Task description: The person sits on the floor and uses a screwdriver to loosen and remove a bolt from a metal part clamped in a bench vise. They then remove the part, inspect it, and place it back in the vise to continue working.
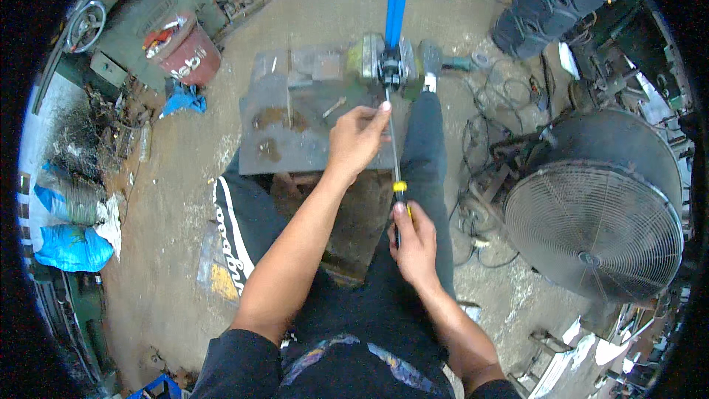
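My right hand [415,245] is wrapped round the black and yellow handle of a long screwdriver [399,191]. Its thin metal shaft runs away from me toward a dark metal fitting [390,68] at the near end of a blue bar [397,0]. That fitting sits at the jaws of a bench vise [362,60]. My left hand [360,137] pinches the shaft near its far end, just short of the fitting. Whether the tip touches the fitting is too small to tell.
The vise stands on a low metal table [295,151] with a small wrench [334,107] on it. At right are a large drum fan [594,229], cables [480,148] and a black ribbed stack [554,7]. A red bucket [192,52] and blue bag [74,247] lie left.
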The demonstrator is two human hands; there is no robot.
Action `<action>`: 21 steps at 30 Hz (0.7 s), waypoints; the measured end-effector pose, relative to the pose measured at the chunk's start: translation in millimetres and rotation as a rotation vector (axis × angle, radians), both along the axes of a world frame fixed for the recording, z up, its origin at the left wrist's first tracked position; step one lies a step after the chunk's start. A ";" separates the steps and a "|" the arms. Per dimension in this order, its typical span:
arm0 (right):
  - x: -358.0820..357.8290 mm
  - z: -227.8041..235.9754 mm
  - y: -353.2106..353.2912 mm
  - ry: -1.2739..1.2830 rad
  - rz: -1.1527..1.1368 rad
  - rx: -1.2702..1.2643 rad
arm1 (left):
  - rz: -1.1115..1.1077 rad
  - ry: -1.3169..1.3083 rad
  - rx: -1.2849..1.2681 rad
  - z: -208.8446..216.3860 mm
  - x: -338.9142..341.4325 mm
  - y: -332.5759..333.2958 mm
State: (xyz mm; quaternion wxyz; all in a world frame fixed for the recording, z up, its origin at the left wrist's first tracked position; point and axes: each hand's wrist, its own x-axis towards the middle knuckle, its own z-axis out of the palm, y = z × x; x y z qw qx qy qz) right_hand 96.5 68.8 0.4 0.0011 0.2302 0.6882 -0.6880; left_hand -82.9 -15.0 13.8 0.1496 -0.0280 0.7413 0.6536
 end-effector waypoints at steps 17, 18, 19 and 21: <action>-18.8 48.4 -5.7 -0.157 -0.044 -0.544 | -0.010 -0.155 0.346 -6.8 28.6 34.3; -17.4 50.0 -4.7 -0.139 -0.040 -0.530 | -0.002 -0.153 0.341 -6.2 30.3 34.0; -16.8 50.4 -4.2 -0.186 -0.044 -0.527 | -0.005 -0.162 0.340 -6.2 31.3 33.9; -15.0 49.4 -4.6 -0.263 -0.041 -0.507 | 0.002 -0.206 0.319 -6.8 33.6 33.0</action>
